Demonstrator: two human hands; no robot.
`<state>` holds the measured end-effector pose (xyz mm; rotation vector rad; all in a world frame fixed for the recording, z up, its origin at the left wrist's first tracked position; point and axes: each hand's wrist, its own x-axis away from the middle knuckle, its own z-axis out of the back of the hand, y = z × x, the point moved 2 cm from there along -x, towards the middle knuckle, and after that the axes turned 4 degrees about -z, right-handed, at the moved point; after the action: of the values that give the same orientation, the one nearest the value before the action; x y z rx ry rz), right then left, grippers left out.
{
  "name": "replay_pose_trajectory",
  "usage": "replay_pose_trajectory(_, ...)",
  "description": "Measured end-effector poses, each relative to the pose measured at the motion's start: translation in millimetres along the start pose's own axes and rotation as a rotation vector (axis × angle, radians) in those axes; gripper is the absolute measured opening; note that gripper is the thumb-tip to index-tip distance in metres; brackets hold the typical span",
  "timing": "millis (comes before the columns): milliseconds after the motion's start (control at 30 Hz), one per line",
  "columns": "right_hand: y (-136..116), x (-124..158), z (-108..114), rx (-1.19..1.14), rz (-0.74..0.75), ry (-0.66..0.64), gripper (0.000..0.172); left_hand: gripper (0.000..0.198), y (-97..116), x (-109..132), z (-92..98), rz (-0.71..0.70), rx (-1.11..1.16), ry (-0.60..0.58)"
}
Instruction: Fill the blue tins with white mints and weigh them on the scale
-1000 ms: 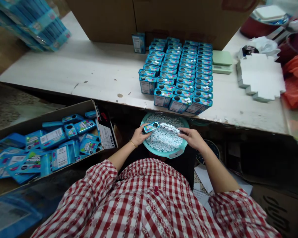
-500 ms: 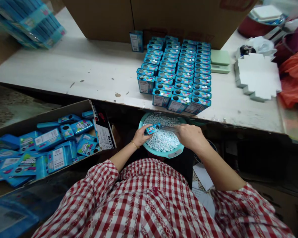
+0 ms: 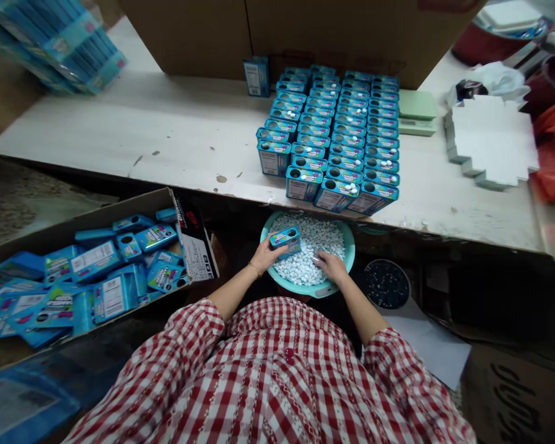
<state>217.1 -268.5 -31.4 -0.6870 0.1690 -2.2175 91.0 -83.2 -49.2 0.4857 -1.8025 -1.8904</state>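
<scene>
My left hand is closed around a small blue tin with a round opening in its top, held upright over the left side of a turquoise basin. Small white candies fill the basin. Low over its right side, my right hand has its fingers closed at the candies' surface, around a clear scoop that is almost wholly hidden by the fingers and candies. In front of the basin, rows of similar blue tins stand on the table, several with white candies lying on top.
An open carton of loose blue tins stands at left. On the white table are a large cardboard box, a green device and a stack of white card. A dark round container sits low at right.
My right hand has drawn back from the tin's mouth and dropped into the candies with the scoop. The tin, still in my left hand, has turned more upright.
</scene>
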Motion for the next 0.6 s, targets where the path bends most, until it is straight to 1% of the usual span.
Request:
replay_pose_trajectory(100,13.1,1.7,5.2,-0.139,0.022,-0.003,0.038,0.051,12.4,9.1,17.7,-0.050,-0.037,0.066)
replay_pose_trajectory(200,21.1,5.6,16.1,-0.289,0.047,0.003,0.037,0.050,23.0,15.4,33.2,-0.104,-0.111,0.095)
replay_pose_trajectory(267,21.8,10.3,28.7,-0.434,0.061,0.018,0.037,0.048,26.9,17.2,36.1,-0.135,-0.149,0.087)
replay_pose_trajectory(333,18.1,17.3,46.0,-0.523,0.075,0.045,0.037,0.048,27.9,17.3,32.7,-0.164,-0.173,0.050)
replay_pose_trajectory(400,9.7,25.6,66.6,-0.459,0.091,0.075,0.037,0.048,26.0,16.3,26.5,-0.184,-0.193,0.024)
replay_pose_trajectory(500,-8.0,35.8,97.3,-0.183,0.087,0.101,0.036,0.048,20.4,14.3,19.4,-0.204,-0.221,0.032)
replay_pose_trajectory(567,-17.9,38.4,113.1,-0.011,0.062,0.093,0.035,0.048,16.6,13.3,17.8,-0.217,-0.229,0.031)
replay_pose_trajectory(600,-21.4,38.4,118.8,0.036,0.057,0.081,0.034,0.048,15.1,13.0,17.6,-0.222,-0.231,0.024)
